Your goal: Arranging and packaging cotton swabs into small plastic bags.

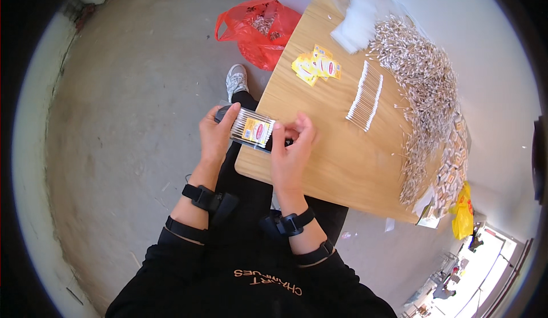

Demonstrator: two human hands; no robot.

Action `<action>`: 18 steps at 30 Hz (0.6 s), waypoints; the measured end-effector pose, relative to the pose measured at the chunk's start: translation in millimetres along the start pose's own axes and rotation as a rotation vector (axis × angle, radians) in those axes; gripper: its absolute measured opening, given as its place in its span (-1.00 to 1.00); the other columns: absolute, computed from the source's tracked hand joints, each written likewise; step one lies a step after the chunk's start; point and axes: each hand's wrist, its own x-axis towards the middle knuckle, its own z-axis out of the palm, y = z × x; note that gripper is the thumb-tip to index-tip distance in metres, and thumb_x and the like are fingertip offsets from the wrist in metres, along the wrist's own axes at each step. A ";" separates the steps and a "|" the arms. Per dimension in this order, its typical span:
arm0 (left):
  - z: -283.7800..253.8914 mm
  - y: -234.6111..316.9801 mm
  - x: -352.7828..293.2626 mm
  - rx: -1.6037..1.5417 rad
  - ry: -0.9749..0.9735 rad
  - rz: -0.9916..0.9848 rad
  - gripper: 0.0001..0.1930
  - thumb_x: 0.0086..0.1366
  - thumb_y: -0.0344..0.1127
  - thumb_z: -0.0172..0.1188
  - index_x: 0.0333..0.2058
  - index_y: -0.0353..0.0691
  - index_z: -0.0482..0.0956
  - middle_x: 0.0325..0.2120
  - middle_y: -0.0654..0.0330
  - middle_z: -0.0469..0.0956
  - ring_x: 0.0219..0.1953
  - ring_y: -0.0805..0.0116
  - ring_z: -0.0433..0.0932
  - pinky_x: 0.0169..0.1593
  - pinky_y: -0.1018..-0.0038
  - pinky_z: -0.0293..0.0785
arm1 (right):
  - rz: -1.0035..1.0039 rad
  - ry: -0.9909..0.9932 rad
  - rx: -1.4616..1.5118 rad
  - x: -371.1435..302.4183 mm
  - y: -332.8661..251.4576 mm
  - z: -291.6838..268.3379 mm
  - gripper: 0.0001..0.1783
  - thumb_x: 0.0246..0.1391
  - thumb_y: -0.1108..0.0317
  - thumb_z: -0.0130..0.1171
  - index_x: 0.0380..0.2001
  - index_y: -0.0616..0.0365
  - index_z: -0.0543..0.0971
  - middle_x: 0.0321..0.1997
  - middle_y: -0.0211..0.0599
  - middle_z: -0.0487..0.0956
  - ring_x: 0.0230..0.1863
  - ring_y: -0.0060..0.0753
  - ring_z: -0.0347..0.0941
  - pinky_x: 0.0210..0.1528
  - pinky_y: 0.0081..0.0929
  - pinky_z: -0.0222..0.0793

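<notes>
Over the table's near-left corner, a flat clear pack of cotton swabs (242,125) lies across my hands, its swabs in a row. A yellow card (257,130) with a red oval shows on its right part. My left hand (214,134) grips the left end, thumb on top. At the right end, my right hand (295,147) pinches the pack's edge with thumb and curled fingers. Something dark shows beneath the pack; its kind is hidden. Further right on the wooden table (325,152) lies a neat row of cotton swabs (365,96).
Yellow cards (317,65) lie loose toward the far edge. A large heap of cotton swabs (419,72) spreads along the right side, by clear plastic bags (355,21) and a pile of small packs (452,166). A red bag (251,47) stands on the floor; a yellow bag (463,212) hangs right.
</notes>
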 end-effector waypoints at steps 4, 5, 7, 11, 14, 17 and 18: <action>1.4 -7.4 6.6 0.028 -0.040 0.027 -0.76 0.20 -0.24 0.30 -0.38 -0.35 0.59 -0.53 0.35 0.53 -0.50 0.65 0.42 -0.41 0.66 0.36 | -0.127 0.110 0.409 -5.3 6.8 24.7 -0.46 0.25 0.29 -0.06 0.20 0.35 0.14 0.16 0.11 0.15 0.17 -0.03 0.18 0.26 -0.24 0.07; 0.6 -8.4 5.7 0.064 -0.027 0.037 -0.76 0.21 -0.24 0.29 -0.37 -0.35 0.59 -0.51 0.34 0.53 -0.48 0.65 0.42 -0.40 0.65 0.36 | -0.154 0.099 0.376 -4.9 10.1 28.8 -0.43 0.26 0.25 -0.07 0.21 0.35 0.12 0.15 0.12 0.16 0.18 -0.01 0.15 0.27 -0.23 0.05; -3.8 -7.4 6.1 0.096 -0.002 0.060 -0.76 0.22 -0.24 0.28 -0.35 -0.36 0.58 -0.50 0.34 0.53 -0.48 0.63 0.42 -0.39 0.63 0.37 | -0.179 0.056 0.143 -9.2 -0.9 32.7 -0.40 0.27 0.17 -0.11 0.22 0.36 0.11 0.15 0.14 0.15 0.21 0.05 0.10 0.28 -0.17 -0.01; -1.2 -4.8 4.9 0.082 -0.009 0.026 -0.70 0.25 -0.19 0.25 -0.26 -0.36 0.55 -0.46 0.32 0.50 -0.43 0.59 0.43 -0.32 0.59 0.40 | -0.165 0.132 0.247 -8.0 -2.3 29.0 -0.43 0.27 0.14 -0.12 0.20 0.32 0.18 0.16 0.03 0.17 0.19 -0.08 0.13 0.28 -0.27 0.00; -15.2 -13.1 17.9 0.296 0.077 0.160 -0.60 0.28 -0.16 0.21 -0.09 -0.39 0.45 -0.23 0.12 0.48 -0.20 0.41 0.42 -0.17 0.51 0.41 | -0.101 0.142 0.313 -0.3 11.1 14.1 -0.50 0.27 0.19 -0.14 0.15 0.31 0.24 0.11 0.01 0.30 0.18 -0.07 0.15 0.26 -0.23 0.03; -7.3 7.1 11.8 0.804 0.471 0.353 -0.48 0.29 -0.14 0.16 0.06 -0.42 0.29 0.04 -0.07 0.30 0.05 0.17 0.28 0.02 0.34 0.33 | -0.095 0.363 0.292 15.8 32.8 -51.6 -0.58 0.30 0.19 -0.18 0.07 0.28 0.34 0.06 -0.09 0.35 0.07 -0.19 0.25 0.18 -0.26 0.13; -1.1 14.5 5.5 0.848 0.403 0.498 -0.37 0.24 -0.20 0.20 0.15 -0.42 0.17 0.18 -0.16 0.13 0.19 -0.05 0.11 0.17 0.18 0.19 | -0.089 0.470 0.264 23.3 45.7 -75.6 -0.60 0.31 0.19 -0.19 0.04 0.27 0.36 0.04 -0.11 0.36 0.03 -0.21 0.27 0.14 -0.28 0.17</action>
